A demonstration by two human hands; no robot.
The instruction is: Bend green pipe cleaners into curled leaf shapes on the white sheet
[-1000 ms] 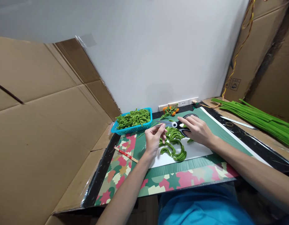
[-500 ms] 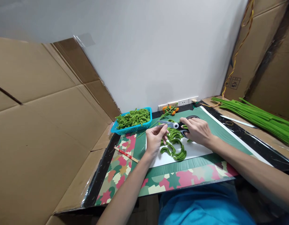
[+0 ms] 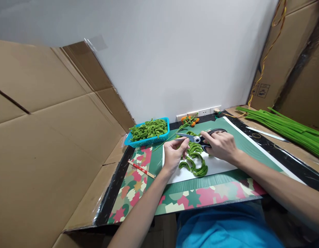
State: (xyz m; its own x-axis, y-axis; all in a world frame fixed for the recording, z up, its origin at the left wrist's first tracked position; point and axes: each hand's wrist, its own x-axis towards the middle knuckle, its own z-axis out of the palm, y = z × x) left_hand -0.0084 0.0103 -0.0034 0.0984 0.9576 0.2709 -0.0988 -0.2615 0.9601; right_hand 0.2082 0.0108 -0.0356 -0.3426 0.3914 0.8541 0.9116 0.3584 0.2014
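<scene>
My right hand (image 3: 223, 146) grips the black-handled scissors (image 3: 197, 139), whose blades point left and stand a little apart. Thumb and fingertips of my left hand (image 3: 173, 155) are pinched together right at the blades; whatever lies between them is too small to make out. Below both hands, several curled green fuzzy pieces, like bent pipe cleaners (image 3: 201, 169), lie on a sheet of white paper (image 3: 178, 177). Part of that pile is hidden behind the hands and scissors.
A blue basket (image 3: 150, 141) full of green fuzzy pieces stands back left. Beside it lies a stem with orange blossoms (image 3: 189, 121). Red-wrapped chopsticks (image 3: 141, 168) rest on the patterned mat (image 3: 201, 198). Long green fuzzy stems (image 3: 286, 129) lie at right, near a wall socket (image 3: 204, 112).
The scissor handles have spread wider in my right hand. My left hand keeps its pinch by the blades. The whole view has shifted slightly.
</scene>
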